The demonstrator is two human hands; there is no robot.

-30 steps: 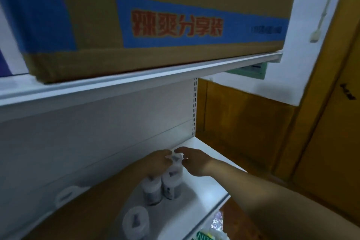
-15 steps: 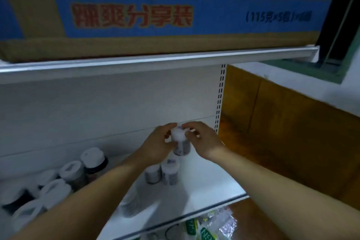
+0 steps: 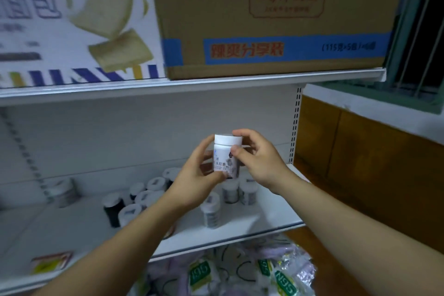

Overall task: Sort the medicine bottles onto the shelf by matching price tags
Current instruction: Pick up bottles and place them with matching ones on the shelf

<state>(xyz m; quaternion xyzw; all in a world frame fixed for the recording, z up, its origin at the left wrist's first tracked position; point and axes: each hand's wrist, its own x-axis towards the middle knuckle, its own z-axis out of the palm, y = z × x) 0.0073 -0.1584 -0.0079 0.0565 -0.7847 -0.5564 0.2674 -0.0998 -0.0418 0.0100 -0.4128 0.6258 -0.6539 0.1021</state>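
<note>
The shelf is full of bottles. Left hand and right hand pinch one bottle; a slip could topple them.

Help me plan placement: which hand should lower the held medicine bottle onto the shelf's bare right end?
Likely the right hand: it grips the white-capped medicine bottle near its cap, nearest that bare shelf end; the left hand reaches over standing bottles.
</note>
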